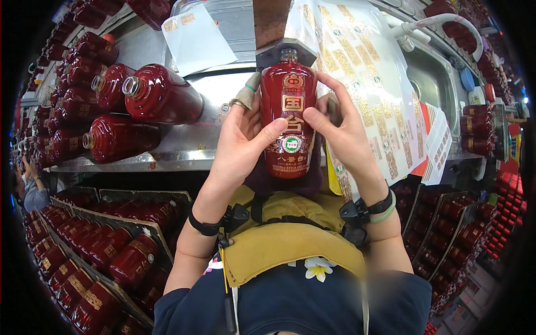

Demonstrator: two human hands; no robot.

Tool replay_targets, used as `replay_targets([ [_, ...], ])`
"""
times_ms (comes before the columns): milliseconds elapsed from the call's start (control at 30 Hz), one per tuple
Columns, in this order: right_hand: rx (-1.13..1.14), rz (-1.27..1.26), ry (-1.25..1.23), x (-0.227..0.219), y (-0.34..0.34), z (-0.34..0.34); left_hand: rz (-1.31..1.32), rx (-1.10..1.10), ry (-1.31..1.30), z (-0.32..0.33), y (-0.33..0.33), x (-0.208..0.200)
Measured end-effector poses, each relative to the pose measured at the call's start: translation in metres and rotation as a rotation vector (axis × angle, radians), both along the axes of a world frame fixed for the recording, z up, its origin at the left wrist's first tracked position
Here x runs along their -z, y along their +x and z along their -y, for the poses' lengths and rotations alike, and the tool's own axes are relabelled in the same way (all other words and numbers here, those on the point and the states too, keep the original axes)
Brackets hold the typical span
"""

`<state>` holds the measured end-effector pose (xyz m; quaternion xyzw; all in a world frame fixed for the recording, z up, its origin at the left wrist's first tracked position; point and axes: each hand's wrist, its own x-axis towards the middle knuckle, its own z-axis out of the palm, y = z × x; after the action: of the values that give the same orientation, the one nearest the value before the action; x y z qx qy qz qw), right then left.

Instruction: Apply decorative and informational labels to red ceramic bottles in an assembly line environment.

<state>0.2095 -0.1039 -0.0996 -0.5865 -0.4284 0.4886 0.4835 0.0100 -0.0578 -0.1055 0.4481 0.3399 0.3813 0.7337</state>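
Observation:
A dark red glass bottle (288,145) with gold lettering, a round green-and-white sticker and an uncapped clear neck is between my two hands, its front toward me. My left hand (245,125) holds it from the left, thumb across the front. A pale cloth cover with a green band (246,92) sits on one left finger. From the right, my right hand (343,120) grips it, thumb on the front and index finger stretched along the shoulder. Something greyish (334,110) shows by the right fingers; I cannot make out what. The bottle's back is hidden.
Several more red bottles (164,95) lie or stand on the metal bench (190,153) at left. Gold sticker sheets (368,78) cover the right side, beside a sink (427,64) with a white tap pipe (446,19). Bottle-filled crates (151,194) flank me below.

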Motion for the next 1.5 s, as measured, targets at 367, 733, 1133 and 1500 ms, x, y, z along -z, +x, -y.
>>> replay_targets([
  [367,-0.456,1.058,1.153,-0.034,0.004,-0.015,0.050,-0.101,0.007,-0.008,-0.011,0.006],
  [733,-0.234,1.115,1.248,-0.005,0.033,-0.047,-0.019,-0.149,0.126,0.005,-0.011,0.007],
  [1133,0.220,0.659,0.821,-0.009,0.045,-0.005,-0.762,0.093,1.196,-0.001,-0.012,0.000],
  [1500,0.427,0.539,0.678,-0.005,0.031,-0.003,-0.828,0.082,1.242,-0.032,-0.001,-0.016],
])
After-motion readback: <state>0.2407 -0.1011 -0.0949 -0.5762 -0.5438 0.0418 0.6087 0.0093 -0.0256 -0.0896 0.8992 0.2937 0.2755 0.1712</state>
